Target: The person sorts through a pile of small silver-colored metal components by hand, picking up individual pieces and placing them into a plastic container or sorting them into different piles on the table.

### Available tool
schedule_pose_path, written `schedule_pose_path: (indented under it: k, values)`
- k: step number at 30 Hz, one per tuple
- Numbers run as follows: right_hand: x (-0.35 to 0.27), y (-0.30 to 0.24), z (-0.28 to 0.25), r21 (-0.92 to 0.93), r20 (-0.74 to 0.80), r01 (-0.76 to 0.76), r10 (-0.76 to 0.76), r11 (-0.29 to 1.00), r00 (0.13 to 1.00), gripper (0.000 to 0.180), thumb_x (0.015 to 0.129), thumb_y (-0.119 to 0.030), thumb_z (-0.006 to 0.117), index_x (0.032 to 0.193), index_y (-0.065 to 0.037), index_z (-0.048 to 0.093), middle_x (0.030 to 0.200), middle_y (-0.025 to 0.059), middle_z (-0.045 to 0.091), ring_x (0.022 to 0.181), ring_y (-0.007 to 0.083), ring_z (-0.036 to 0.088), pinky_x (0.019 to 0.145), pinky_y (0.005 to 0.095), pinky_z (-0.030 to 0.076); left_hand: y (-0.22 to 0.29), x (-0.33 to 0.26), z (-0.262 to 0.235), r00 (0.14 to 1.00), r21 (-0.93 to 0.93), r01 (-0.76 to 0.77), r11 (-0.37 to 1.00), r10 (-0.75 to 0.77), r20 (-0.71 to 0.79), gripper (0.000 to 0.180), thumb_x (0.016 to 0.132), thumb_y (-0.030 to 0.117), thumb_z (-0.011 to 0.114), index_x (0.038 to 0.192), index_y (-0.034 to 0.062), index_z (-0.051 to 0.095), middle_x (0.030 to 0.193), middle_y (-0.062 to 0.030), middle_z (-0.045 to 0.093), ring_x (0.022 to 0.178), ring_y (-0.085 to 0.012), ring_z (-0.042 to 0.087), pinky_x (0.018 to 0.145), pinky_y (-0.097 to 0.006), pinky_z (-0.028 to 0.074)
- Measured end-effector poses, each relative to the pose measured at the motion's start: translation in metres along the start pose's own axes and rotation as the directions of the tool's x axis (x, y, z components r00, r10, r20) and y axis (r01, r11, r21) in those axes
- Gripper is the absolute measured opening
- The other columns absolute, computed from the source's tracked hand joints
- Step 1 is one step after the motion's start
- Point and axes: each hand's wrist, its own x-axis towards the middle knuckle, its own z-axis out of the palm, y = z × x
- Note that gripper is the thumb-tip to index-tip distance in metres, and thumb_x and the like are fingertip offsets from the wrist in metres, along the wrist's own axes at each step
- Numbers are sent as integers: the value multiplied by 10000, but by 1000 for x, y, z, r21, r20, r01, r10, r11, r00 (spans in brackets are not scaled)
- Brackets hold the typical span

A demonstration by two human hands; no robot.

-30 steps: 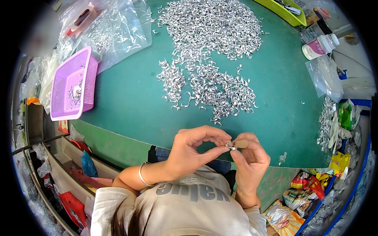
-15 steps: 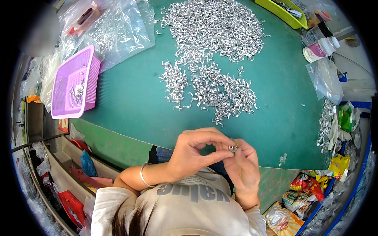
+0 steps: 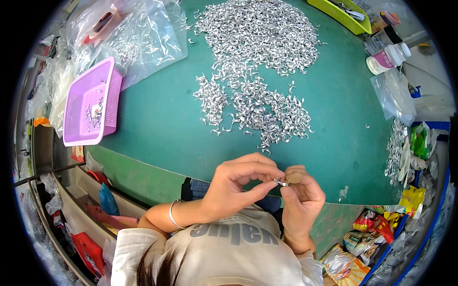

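Observation:
Both my hands meet just in front of my chest, over the near edge of the green table [image 3: 157, 128]. My left hand [image 3: 236, 183] and my right hand [image 3: 300, 198] pinch one small silvery metal part [image 3: 281, 181] between their fingertips. A thin bangle circles my left wrist. Beyond my hands lies a near cluster of the same curved silver parts [image 3: 257, 112], and farther back a much larger heap [image 3: 257, 33] of them.
A purple plastic basket [image 3: 90, 102] with a few parts stands at the left edge. Clear plastic bags [image 3: 129, 33] lie at the back left. A yellow-green tray [image 3: 341, 16] and a white bottle [image 3: 386, 59] stand at the back right, with more bags and parts on the right.
My hands have stayed together at the same spot, with small finger shifts around the metal part. The view has tilted slightly.

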Motion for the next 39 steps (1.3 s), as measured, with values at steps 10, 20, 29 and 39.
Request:
schedule_pose_path:
  k: [10, 20, 29, 39]
  values:
    - [2, -3, 1, -116, 19, 77, -75, 990, 997, 206, 644, 128, 635, 826, 51, 576, 798, 90, 561, 786, 182, 476, 671, 272, 401, 1, 0, -2, 932, -300, 359, 884, -357, 63, 173, 787, -68, 521, 950, -71, 578, 969, -128, 558, 818, -138, 550, 712, -249, 457]
    - [9, -1, -11, -220, 33, 104, -99, 970, 995, 180, 644, 118, 625, 803, 51, 572, 801, 101, 560, 789, 178, 489, 696, 283, 402, -5, 2, -9, 927, -522, 369, 769, -348, 143, 113, 790, 12, 515, 891, -33, 540, 900, -111, 541, 768, -144, 539, 700, -246, 468]
    - [51, 26, -29, -958, 207, 244, -222, 153, 953, 232, 677, -73, 665, 897, -59, 590, 882, 69, 526, 809, 238, 475, 700, 338, 328, -28, 5, -24, 920, -474, 268, 839, -368, -131, 161, 800, 45, 512, 949, 2, 553, 820, -33, 497, 686, -99, 457, 633, -203, 368]
    - [52, 36, -42, -892, 96, 224, -319, 394, 943, 99, 705, 22, 600, 775, -18, 543, 809, 80, 562, 737, 233, 504, 674, 321, 363, -26, 10, -19, 906, -294, 359, 886, -406, -117, 196, 880, 57, 421, 985, -15, 570, 781, -18, 509, 676, -75, 441, 607, -198, 371]
